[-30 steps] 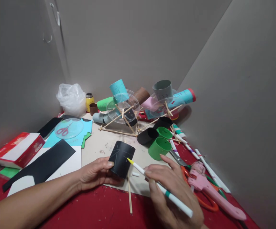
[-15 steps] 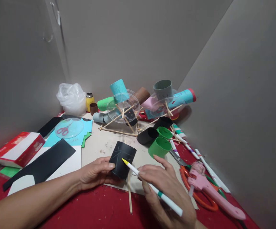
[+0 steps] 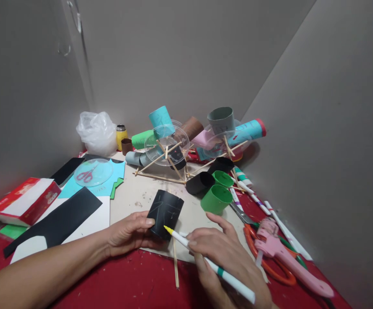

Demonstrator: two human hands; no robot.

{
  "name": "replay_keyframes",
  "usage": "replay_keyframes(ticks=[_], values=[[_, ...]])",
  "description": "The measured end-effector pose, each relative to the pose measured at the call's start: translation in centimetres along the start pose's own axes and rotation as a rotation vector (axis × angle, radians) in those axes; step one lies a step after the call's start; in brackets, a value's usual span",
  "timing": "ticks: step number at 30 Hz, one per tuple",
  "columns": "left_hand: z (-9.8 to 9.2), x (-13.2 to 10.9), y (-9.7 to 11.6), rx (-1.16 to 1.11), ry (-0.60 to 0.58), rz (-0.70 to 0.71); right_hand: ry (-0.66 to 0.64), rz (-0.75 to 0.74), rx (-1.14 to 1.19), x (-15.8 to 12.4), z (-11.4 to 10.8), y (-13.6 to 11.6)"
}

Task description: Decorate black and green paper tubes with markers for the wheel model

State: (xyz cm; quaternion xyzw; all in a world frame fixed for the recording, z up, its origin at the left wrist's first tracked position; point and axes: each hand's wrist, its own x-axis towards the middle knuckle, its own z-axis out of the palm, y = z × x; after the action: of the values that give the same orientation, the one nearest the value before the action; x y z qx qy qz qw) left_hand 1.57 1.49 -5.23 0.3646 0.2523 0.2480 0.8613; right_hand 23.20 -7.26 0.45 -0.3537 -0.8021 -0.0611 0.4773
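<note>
My left hand (image 3: 130, 234) grips a black paper tube (image 3: 165, 211) and holds it upright on the beige cardboard sheet (image 3: 135, 195). Faint pen lines show on the tube's side. My right hand (image 3: 228, 259) pinches a white marker with a yellow tip (image 3: 206, 262). The yellow tip rests against the lower front of the black tube.
Green paper rings (image 3: 217, 198) and a black ring (image 3: 199, 182) lie just beyond. A stick-and-tube model (image 3: 173, 148) stands at the back. A pink glue gun (image 3: 286, 253), orange scissors, markers on the right. Black paper (image 3: 60, 219), a red box (image 3: 22, 201) on the left.
The marker tip has slid down and left across the black tube, from its upper edge to its lower front. My left hand has kept still.
</note>
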Motion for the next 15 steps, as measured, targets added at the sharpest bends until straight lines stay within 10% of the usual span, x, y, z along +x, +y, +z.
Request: replay_keyframes(ticks=[15], values=[[-0.35, -0.02, -0.18, 0.011, -0.013, -0.005, 0.042, 0.007, -0.017, -0.62, 0.01, 0.56]])
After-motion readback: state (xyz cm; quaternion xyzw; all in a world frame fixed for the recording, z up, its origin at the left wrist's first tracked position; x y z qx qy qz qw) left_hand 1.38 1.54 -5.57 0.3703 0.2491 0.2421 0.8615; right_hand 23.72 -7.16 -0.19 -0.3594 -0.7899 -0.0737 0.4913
